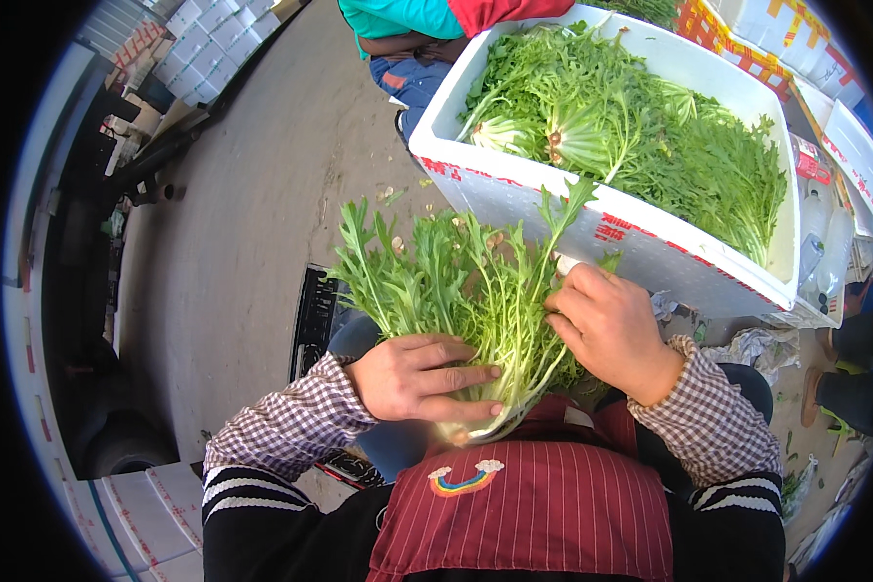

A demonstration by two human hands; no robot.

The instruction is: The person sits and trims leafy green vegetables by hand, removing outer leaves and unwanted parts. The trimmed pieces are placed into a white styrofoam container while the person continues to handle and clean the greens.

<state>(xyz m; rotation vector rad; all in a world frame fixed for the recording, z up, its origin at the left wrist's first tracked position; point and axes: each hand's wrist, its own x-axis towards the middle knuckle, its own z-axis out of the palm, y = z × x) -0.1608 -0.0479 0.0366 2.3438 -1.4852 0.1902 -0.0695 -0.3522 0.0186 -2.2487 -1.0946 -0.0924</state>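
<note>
A head of frilly leafy greens rests over my lap, its pale root end towards my apron. My left hand lies across its lower stems with fingers spread, holding it from the left. Pinched fingers of my right hand touch the outer leaves on the right side; whether they grip a leaf is hard to tell. Beyond my hands stands a white foam box with more of the same greens, some root ends facing me.
Another person is at the far side by the box's left corner. Plastic bottles and foam boxes are at the right, with crumpled plastic on the ground. A vehicle and stacked white boxes are at the left. Someone's shoe shows far right.
</note>
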